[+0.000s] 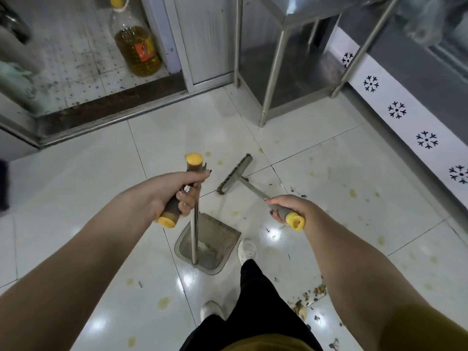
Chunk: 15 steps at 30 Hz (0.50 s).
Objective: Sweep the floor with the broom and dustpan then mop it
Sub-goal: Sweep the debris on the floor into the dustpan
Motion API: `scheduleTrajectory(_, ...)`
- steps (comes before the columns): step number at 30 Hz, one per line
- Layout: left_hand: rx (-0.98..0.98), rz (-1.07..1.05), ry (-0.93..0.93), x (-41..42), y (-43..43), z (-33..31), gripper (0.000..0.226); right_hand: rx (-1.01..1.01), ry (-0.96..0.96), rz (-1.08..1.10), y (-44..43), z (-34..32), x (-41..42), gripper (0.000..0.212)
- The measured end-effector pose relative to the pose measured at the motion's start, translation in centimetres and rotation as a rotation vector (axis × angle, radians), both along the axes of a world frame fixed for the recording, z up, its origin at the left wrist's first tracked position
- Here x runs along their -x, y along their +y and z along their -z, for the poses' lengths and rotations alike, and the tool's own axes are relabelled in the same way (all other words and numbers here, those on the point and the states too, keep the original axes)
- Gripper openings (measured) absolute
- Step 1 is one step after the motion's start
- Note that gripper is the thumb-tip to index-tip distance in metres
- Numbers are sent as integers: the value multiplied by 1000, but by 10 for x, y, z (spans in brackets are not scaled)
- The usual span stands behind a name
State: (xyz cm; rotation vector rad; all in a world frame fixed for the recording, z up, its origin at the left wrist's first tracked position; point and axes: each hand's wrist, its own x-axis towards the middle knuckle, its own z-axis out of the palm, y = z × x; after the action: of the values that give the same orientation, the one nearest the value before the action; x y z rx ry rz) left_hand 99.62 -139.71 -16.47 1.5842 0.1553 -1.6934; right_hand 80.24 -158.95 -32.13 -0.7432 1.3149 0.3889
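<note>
Two hands, one cleaning tool in each
Left hand [177,196] has its fingers curled tight round the grey grip atop the dustpan [210,249] pole; the dustpan sits flat on the tiled floor [101,173], just beside a white shoe [247,249]. Right hand [291,209], right of the dustpan, wraps the broom [235,177] handle near its yellow end; the broom head rests on the floor beyond the dustpan. Scraps [312,295] lie right of the dustpan, nearer the person. An oil bottle [138,46] stands well beyond the dustpan, to its left
</note>
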Motion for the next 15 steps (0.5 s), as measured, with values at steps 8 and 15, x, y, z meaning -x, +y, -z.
scheduleTrajectory(8, -60, 10, -26, -27, -103, 12, 40, 25, 93, -91, -69, 20, -52, 19)
scheduleTrajectory(15, -85, 108, -35, -22, -154, 15, 41, -49, 222, 129, -93, 23, 0, 13)
